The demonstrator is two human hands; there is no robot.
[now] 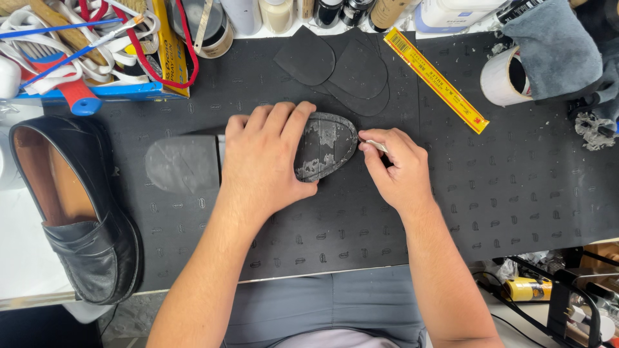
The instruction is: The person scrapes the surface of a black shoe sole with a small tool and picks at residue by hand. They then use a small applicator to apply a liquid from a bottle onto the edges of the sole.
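Note:
My left hand presses flat on a worn grey sole piece with a rounded tip, lying on a black rubber sheet. My right hand holds a thin silver marking tool, its tip touching the right edge of the sole piece. Part of the sole piece is hidden under my left palm. Another grey rounded sole piece lies just left of my left hand.
A black loafer lies at the left edge. Several dark cut sole shapes and a yellow ruler sit at the back. A box of tools, jars, a white tape roll and a grey cloth crowd the far edge.

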